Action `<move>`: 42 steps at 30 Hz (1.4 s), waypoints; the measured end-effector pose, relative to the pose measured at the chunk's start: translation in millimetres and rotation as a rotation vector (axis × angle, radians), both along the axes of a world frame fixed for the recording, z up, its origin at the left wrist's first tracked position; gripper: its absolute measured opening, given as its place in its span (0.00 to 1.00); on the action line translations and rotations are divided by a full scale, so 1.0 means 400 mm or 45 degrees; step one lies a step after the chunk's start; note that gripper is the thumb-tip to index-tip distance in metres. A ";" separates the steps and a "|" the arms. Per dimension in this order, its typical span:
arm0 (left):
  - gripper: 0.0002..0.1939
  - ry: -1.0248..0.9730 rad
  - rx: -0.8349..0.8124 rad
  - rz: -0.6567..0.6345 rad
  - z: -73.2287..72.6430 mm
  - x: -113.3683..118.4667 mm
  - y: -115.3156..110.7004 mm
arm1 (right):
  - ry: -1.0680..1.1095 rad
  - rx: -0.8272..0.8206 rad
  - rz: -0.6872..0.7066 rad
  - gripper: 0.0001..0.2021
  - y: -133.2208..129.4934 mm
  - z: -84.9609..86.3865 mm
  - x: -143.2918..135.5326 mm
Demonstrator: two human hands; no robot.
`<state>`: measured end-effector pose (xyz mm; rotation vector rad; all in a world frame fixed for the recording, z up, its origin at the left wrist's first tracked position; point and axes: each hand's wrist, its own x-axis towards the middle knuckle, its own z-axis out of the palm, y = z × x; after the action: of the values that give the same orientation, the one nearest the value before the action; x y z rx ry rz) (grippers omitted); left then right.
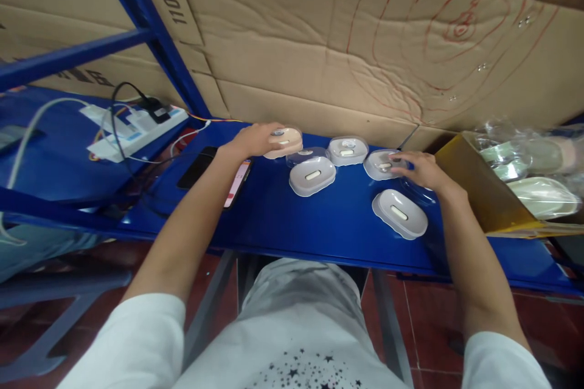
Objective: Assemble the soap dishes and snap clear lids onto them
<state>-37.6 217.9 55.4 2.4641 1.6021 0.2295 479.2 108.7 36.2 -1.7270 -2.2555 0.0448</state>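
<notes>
My left hand (260, 139) is closed on the near-left edge of a beige oval plastic case (288, 143) at the back of the blue table. With its fingers curled, my right hand (420, 168) grips the right end of a grey oval case (383, 164) that has a clear cover. Between the hands stands another covered grey case (347, 151). Two grey cases, one left of the middle (312, 176) and one at the right front (400, 214), show a pale oblong piece in the centre. Clear plastic covers (303, 155) lie beside some of them, one partly under my right wrist.
A yellowish open box (474, 185) on the right holds several plastic-wrapped pieces. On the left lie a lit phone (238, 183), a dark phone-like object (197, 169) and a power strip (137, 137) with cables. A cardboard wall (292, 42) rises behind the blue table (292, 225).
</notes>
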 end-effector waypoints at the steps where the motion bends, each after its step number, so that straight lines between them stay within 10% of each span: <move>1: 0.32 -0.019 0.030 0.008 -0.001 0.000 -0.004 | -0.001 0.019 -0.018 0.21 -0.006 0.007 -0.001; 10: 0.21 -0.133 0.253 -0.007 -0.032 0.068 -0.023 | 0.209 -0.453 0.047 0.49 -0.092 0.049 -0.060; 20: 0.28 -0.049 0.468 -0.504 -0.082 0.205 -0.236 | 0.060 -0.071 -0.212 0.27 -0.014 0.017 -0.055; 29: 0.22 -0.287 0.509 -0.684 -0.090 0.199 -0.249 | -0.082 -0.127 0.214 0.37 0.130 0.000 -0.277; 34: 0.21 -0.004 0.630 -0.757 -0.076 0.197 -0.284 | -0.114 -0.111 0.228 0.26 0.122 0.032 -0.305; 42: 0.12 0.182 0.468 -0.727 -0.067 0.216 -0.322 | -0.313 -0.029 -0.295 0.26 0.073 0.107 -0.321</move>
<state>48.8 89.2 28.7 3.1576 0.8864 0.2806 350.8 138.1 78.9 -2.0951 -2.2055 -0.2027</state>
